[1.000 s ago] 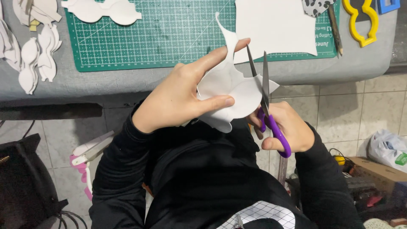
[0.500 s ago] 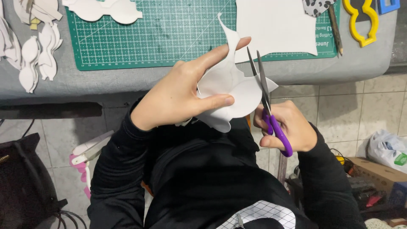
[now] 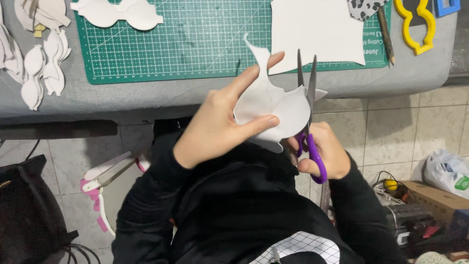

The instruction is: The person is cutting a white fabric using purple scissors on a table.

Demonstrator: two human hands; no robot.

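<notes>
1. At the left end of the counter point(image 3: 146, 98), under its grey cover, lies a heap of white cut shapes point(image 3: 36, 63). They overlap too much to count exactly; I make out at least four.
2. One green cutting mat point(image 3: 185, 44) runs along the far part of the counter. A double-lobed white cutout point(image 3: 117, 13) rests at its far left corner.
3. The left hand point(image 3: 215, 127) holds the white cutout piece point(image 3: 271, 105) in front of the counter's near edge, over the person's lap. Its grip is clenched on the piece, thumb under the lower edge and forefinger stretched up along the narrow neck.
4. The piece looks light and thin, stiff enough to keep its curve yet easily bent or creased. It seems best held close to the cut line, on the broad lobe rather than the thin neck, which would flop or tear.
5. One pair of scissors point(image 3: 309, 117) with purple handles is in the right hand point(image 3: 325, 154). That grip is closed through the handle loops. The blades point upward, slightly parted, at the piece's right edge.
6. One uncut white sheet point(image 3: 317, 29) lies over the mat's right part.
7. Toward the right end of the counter are one pencil point(image 3: 386, 34), one spotted scrap point(image 3: 366, 7), one yellow template point(image 3: 415, 24) and a blue item point(image 3: 447, 6) at the far right corner.
</notes>
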